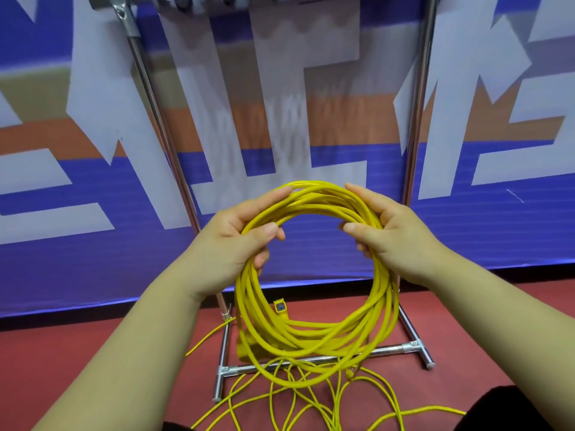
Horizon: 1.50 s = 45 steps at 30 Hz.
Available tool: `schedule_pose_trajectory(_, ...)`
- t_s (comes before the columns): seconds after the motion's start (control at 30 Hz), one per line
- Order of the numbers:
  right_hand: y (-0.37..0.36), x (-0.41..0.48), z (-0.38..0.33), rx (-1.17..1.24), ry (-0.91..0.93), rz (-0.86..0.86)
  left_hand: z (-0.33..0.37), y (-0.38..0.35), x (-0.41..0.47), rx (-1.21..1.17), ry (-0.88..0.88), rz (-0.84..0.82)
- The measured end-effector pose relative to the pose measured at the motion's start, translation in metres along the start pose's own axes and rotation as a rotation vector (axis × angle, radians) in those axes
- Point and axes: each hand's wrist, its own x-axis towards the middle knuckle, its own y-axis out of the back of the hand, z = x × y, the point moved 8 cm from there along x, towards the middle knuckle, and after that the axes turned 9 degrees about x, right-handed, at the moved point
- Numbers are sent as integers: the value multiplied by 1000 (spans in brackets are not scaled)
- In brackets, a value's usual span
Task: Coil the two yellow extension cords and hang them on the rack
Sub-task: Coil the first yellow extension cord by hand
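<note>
A coiled yellow extension cord (314, 334) hangs as a round loop in front of me. My left hand (239, 234) grips its upper left side, thumb over the strands. My right hand (385, 231) grips the upper right side. A yellow plug end (280, 306) shows inside the loop near the bottom left. A second yellow cord (311, 399) lies loose and tangled on the red floor below. The metal rack (417, 119) stands just behind the coil, its uprights rising on both sides and its top bar (105, 1) at the frame's upper edge.
The rack's base bars (389, 349) and feet rest on the red floor (62, 353), with loose cord draped over them. A blue, white and orange banner wall (497, 228) stands directly behind the rack. A dark shape (497, 412) sits at the lower right.
</note>
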Motion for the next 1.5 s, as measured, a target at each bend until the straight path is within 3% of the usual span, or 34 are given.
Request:
schedule_pose_trajectory(0.3,1,-10,-26,37,24,-126,-20,7,3,-253,198,65)
schedule_pose_trajectory(0.43,-4,-10,-19,-61,-15,-167,-28,7,3,-263,264,98)
schedule_pose_trajectory(0.7,-1,-1,2,-27,-114,-78,-13,-3,-1,-204,110,-65)
schedule_pose_trajectory(0.83,-5,0,12,-19,-159,-62,-15,-10,-2,-43,117,-153)
schedule_pose_trajectory(0.97,-5,-2,22,29,-216,-73,-24,-8,3,67,140,12)
schedule_pose_trajectory(1.07,-1,-2,16,98,-170,-67,-24,-2,4,-50,131,128)
schedule_pose_trajectory(1.2,-2,0,10,378,-137,-84,-11,5,4,-196,77,177)
schedule_pose_trajectory(1.43,-12,-8,44,539,-357,-289,15,19,6,-284,8,273)
schedule_pose_trajectory(1.5,-15,-8,49,567,-374,-278,21,27,9,-280,14,317)
